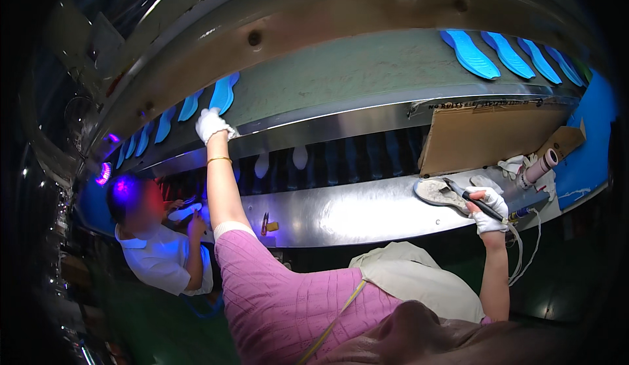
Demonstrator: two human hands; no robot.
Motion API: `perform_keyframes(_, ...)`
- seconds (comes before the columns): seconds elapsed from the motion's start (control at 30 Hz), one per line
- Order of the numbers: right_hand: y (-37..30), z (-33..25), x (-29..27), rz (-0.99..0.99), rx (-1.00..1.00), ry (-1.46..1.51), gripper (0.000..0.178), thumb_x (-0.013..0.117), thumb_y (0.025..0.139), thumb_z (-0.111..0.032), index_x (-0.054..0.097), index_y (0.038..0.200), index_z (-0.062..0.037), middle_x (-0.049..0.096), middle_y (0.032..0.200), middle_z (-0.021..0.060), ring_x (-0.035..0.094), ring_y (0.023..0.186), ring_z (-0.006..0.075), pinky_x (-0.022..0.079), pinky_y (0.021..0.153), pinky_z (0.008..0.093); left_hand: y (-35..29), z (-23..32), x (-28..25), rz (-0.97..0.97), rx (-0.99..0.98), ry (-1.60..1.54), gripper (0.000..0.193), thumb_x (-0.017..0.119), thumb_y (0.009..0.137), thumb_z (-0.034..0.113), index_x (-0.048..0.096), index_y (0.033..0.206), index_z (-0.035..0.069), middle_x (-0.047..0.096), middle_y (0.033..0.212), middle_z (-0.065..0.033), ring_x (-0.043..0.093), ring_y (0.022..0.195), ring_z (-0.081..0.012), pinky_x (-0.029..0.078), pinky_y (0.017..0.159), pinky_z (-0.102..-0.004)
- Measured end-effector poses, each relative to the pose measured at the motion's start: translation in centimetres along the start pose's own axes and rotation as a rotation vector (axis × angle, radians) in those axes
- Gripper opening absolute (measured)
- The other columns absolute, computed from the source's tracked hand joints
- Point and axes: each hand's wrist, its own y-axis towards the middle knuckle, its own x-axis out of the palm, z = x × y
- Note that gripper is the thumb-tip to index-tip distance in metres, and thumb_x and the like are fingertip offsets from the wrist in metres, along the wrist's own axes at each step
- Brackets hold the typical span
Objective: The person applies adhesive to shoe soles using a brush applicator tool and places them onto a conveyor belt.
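My left hand, in a white glove, is stretched far out to the conveyor belt. Its bunched fingers are closed at the near end of a bright blue shoe sole; the grip itself is partly hidden. On the right, my right hand, in a white fingertip-less glove, is wrapped round a black pen-like tool with a pale cord. The tool's tip lies over a shoe sole with a pale grey inside and dark rim on the metal bench, close beside that hand.
More blue soles lie on the green belt at both sides. A cardboard sheet leans above the metal bench. A pink cylinder stands at right. Another person works at left, near a small red-handled tool.
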Motion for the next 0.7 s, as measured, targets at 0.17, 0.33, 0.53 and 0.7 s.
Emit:
perform_keyframes(0.17,0.4,0.5,0.8,-0.051,0.039,0.048,0.019,0.068,0.081,0.012,0.065,0.094,-0.0026,0.064,0.092,0.0033,0.063,0.075,0.0083,0.049,0.067,0.0204,-4.7,4.1,-2.0,0.544,0.490,0.016,0.010,0.072,0.066,0.023,0.070,0.072,0.015,0.065,0.077,-0.0080,0.060,0.074,-0.0263,0.046,0.076,-0.0399)
perform_keyframes(0.33,0.4,1.4,0.2,-0.011,-0.034,0.011,0.021,0.068,0.081,0.012,0.065,0.095,-0.0035,0.063,0.104,0.0044,0.058,0.077,0.0073,0.049,0.069,0.0201,-12.0,10.3,-7.5,0.471,0.583,-0.905,0.011,0.074,0.078,0.009,0.067,0.086,0.006,0.065,0.087,-0.0079,0.062,0.084,-0.0239,0.049,0.082,-0.0371)
perform_keyframes(0.53,0.8,2.5,-1.7,0.044,0.116,0.198,0.022,0.062,0.085,0.011,0.061,0.099,-0.0059,0.063,0.115,0.0071,0.059,0.095,0.0116,0.047,0.088,0.0253,-15.7,11.7,-14.0,0.269,0.332,-2.012,0.032,0.047,0.104,0.027,0.061,0.105,-0.002,0.063,0.094,-0.0096,0.059,0.081,-0.0150,0.050,0.075,-0.0292)
perform_keyframes(0.7,0.1,2.8,-2.2,0.100,0.096,0.240,0.018,0.062,0.089,0.005,0.060,0.103,-0.0066,0.065,0.106,0.0043,0.060,0.089,0.0093,0.047,0.077,0.0217,-18.3,17.7,-11.4,-1.068,0.545,-2.731,0.048,0.038,0.104,0.034,0.059,0.076,0.002,0.058,0.069,-0.0136,0.054,0.064,-0.0220,0.049,0.069,-0.0344)
